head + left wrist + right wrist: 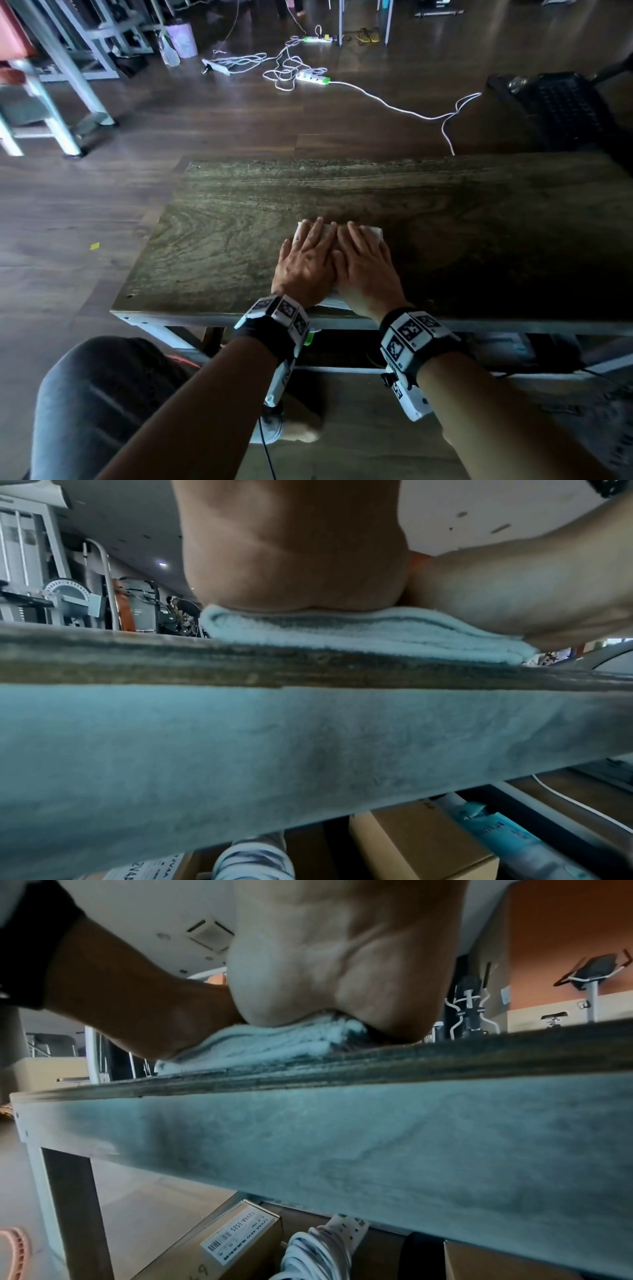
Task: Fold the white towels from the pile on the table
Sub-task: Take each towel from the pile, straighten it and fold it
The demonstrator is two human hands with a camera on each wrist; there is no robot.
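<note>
A folded white towel (375, 232) lies near the front edge of the dark wooden table (239, 219), mostly covered by both hands. My left hand (306, 255) lies flat on its left half, fingers straight and pointing away. Right beside it, my right hand (364, 260) presses flat on the right half. In the left wrist view the towel (359, 638) shows as a thick layered stack under the left palm (294, 561). In the right wrist view the towel (267, 1045) is squashed beneath the heel of the right hand (325, 969). No pile of other towels is in view.
The table's front rail (308, 737) is pale grey. Cardboard boxes (219, 1240) and a coiled white cable (318, 1253) sit under it. On the floor beyond lie power strips with white cables (308, 77); a black chair (561, 109) stands at the far right.
</note>
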